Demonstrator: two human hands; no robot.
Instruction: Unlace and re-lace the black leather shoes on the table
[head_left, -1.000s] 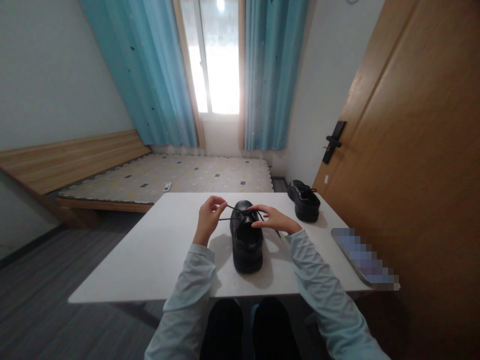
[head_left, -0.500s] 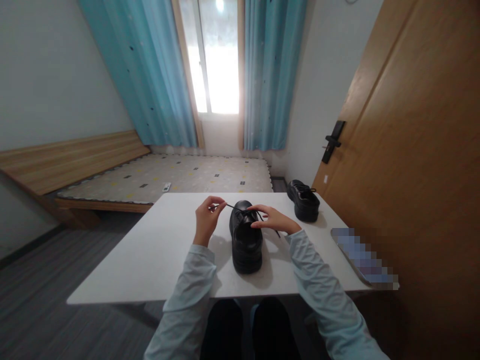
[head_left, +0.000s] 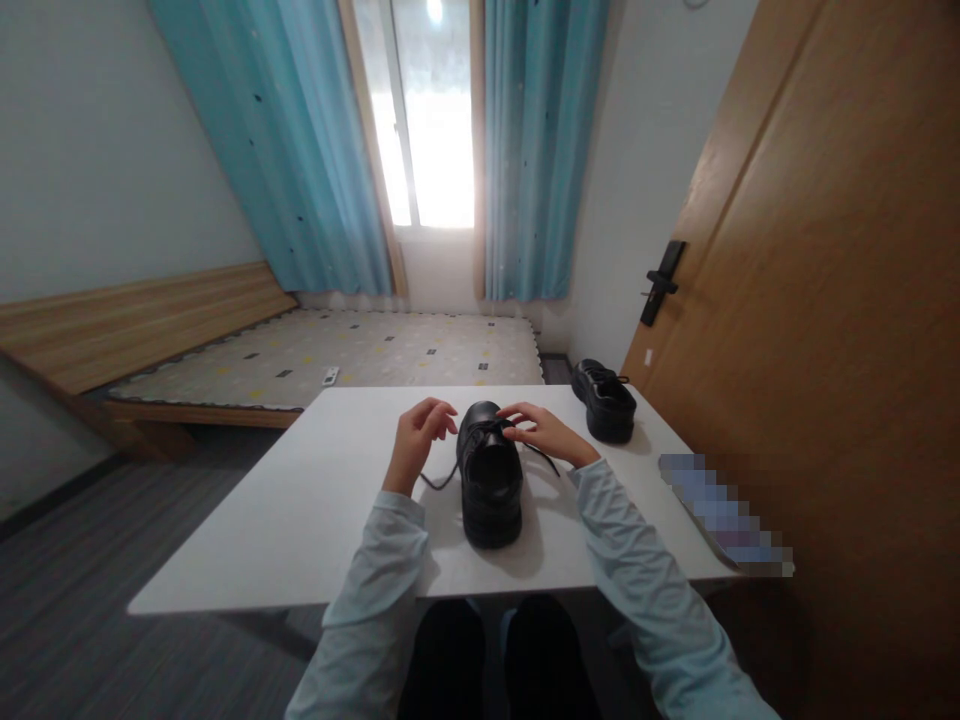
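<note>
A black lace-up shoe [head_left: 491,500] stands upright on the white table [head_left: 300,500], its toe pointing away from me. To the left of its laces is my left hand [head_left: 421,432], open, with bent fingers and nothing in them. One end of the shoelace [head_left: 439,486] droops onto the table below that hand. My right hand [head_left: 546,432] reaches over the shoe's right side, thumb and fingers slightly apart at the lacing. The other lace end trails out to the right beneath it. Contact between those fingertips and the lace is too small to make out.
A second black shoe [head_left: 609,410] stands at the table's far right corner. A flat, pixelated object [head_left: 724,515] lies along the right edge. Behind the table is a bed [head_left: 360,345] with a white remote [head_left: 330,376] on it. A wooden door [head_left: 810,300] is at the right.
My left hand has let go of the shoelace, which was stretched up to the left and now hangs down. The right thumb has come closer to its fingers over the lacing.
</note>
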